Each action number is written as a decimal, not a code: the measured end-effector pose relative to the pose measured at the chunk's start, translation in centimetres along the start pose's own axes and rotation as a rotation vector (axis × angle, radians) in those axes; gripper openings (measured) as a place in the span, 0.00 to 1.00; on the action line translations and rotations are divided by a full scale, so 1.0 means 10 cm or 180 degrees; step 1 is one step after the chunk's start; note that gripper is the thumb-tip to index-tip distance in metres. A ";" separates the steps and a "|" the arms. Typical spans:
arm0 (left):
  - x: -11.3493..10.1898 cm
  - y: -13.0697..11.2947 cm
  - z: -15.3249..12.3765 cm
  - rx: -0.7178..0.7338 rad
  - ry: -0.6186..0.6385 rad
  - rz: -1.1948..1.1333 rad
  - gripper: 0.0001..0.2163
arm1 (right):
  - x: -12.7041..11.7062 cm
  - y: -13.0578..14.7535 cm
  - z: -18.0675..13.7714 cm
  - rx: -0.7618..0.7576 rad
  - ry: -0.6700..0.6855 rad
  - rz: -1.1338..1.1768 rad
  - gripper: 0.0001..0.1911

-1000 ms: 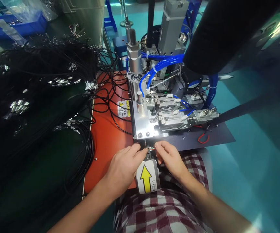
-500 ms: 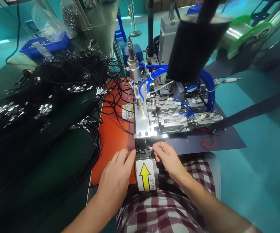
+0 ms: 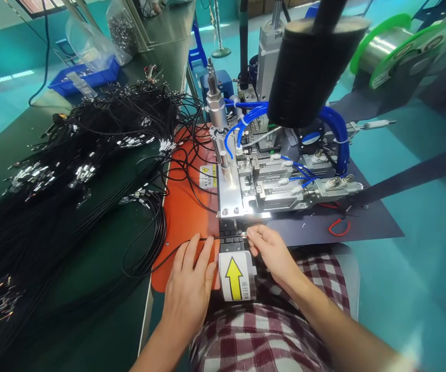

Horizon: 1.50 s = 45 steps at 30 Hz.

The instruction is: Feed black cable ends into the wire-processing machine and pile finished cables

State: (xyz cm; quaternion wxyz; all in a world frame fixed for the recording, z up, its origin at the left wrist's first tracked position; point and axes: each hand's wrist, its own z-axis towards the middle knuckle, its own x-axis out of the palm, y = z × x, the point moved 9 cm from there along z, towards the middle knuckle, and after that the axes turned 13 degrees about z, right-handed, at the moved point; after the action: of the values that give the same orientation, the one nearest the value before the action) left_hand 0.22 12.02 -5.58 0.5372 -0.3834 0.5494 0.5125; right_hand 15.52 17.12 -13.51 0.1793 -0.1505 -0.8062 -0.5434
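Observation:
My right hand (image 3: 270,251) pinches the small metal tip of a thin black cable (image 3: 176,248) just in front of the machine's black slot (image 3: 228,238). My left hand (image 3: 190,289) lies with its fingers stretched out on the orange mat (image 3: 184,206), its fingertips at the cable to the left of the slot. The cable runs left from the slot and loops down onto the green bench. A round part with a yellow arrow label (image 3: 235,277) sits between my two hands.
A metal fixture with blue air hoses (image 3: 277,175) stands right behind my hands. Heaps of black cables with metal ends (image 3: 72,165) cover the bench at left. A blue bin (image 3: 85,77) and plastic bags sit far back; a green wire spool (image 3: 397,51) at top right.
My left hand has drawn back leftward and flattened, letting go of its pinch. The cable is now stretched out to the left across the slot. The view has tilted up and shifted.

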 end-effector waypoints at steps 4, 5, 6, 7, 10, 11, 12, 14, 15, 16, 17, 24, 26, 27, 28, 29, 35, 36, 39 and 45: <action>0.03 0.02 0.01 0.0189 -0.0012 0.0059 0.19 | 0.00 0.00 -0.01 -0.0017 -0.0041 -0.0055 0.19; 0.03 0.02 0.01 0.0227 -0.0038 0.0068 0.19 | 0.01 0.00 -0.01 -0.0022 -0.0054 -0.0069 0.20; 0.02 0.01 0.01 0.0265 -0.0076 0.0074 0.19 | 0.01 0.01 -0.02 -0.0030 -0.0069 -0.0084 0.20; 0.01 0.01 0.01 0.0302 -0.0115 0.0075 0.19 | 0.01 0.01 -0.02 -0.0042 -0.0086 -0.0097 0.20; 0.01 0.00 0.01 0.0341 -0.0209 0.0044 0.19 | 0.01 0.02 -0.03 -0.0092 -0.0138 -0.0125 0.21; 0.01 0.00 0.01 0.0346 -0.0218 0.0023 0.19 | 0.01 0.02 -0.03 -0.0109 -0.0154 -0.0125 0.21; 0.02 0.00 0.01 0.0353 -0.0224 -0.0002 0.19 | 0.01 0.02 -0.03 -0.0121 -0.0170 -0.0120 0.21; 0.05 0.01 0.01 0.0364 -0.0220 -0.0051 0.19 | 0.00 0.00 -0.03 -0.0126 -0.0203 -0.0093 0.20; 0.06 0.01 0.00 0.0362 -0.0210 -0.0072 0.19 | 0.00 -0.01 -0.03 -0.0117 -0.0217 -0.0074 0.19; 0.07 0.02 0.00 0.0354 -0.0200 -0.0087 0.19 | 0.00 -0.02 -0.03 -0.0101 -0.0228 -0.0053 0.19; 0.08 0.03 -0.01 0.0343 -0.0197 -0.0096 0.20 | 0.00 -0.03 -0.02 -0.0083 -0.0235 -0.0032 0.19; 0.07 0.05 -0.02 0.0341 -0.0264 -0.0084 0.19 | 0.01 -0.01 -0.01 -0.0047 -0.0220 0.0006 0.19; 0.06 0.05 -0.02 0.0332 -0.0290 -0.0082 0.19 | 0.01 0.00 -0.01 -0.0052 -0.0204 0.0010 0.19; 0.06 0.05 -0.01 0.0322 -0.0294 -0.0083 0.19 | 0.01 0.00 -0.01 -0.0054 -0.0194 0.0013 0.19; 0.06 0.05 -0.01 0.0310 -0.0290 -0.0089 0.19 | 0.02 0.01 -0.01 -0.0057 -0.0185 0.0016 0.19; 0.06 0.05 -0.01 0.0304 -0.0280 -0.0097 0.19 | 0.02 0.01 -0.01 -0.0060 -0.0176 0.0018 0.19; 0.02 -0.03 0.01 0.0441 -0.0187 -0.0018 0.20 | 0.01 0.00 0.00 -0.0090 -0.0154 -0.0012 0.18; 0.03 -0.05 0.02 0.0467 -0.0122 0.0017 0.20 | 0.01 0.00 0.00 -0.0096 -0.0153 -0.0021 0.18; 0.06 -0.20 0.08 0.0597 0.0019 -0.0051 0.20 | 0.01 0.00 0.01 -0.0114 -0.0145 -0.0033 0.17; -0.03 -0.50 0.28 0.0990 -0.0116 -0.0435 0.16 | 0.02 0.03 0.00 -0.0150 -0.0142 -0.0041 0.19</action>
State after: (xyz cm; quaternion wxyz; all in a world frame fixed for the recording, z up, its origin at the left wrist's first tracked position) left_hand 5.72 13.84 -5.77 0.6335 -0.3227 0.5849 0.3904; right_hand 15.45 17.25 -13.14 0.1542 -0.1616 -0.7979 -0.5599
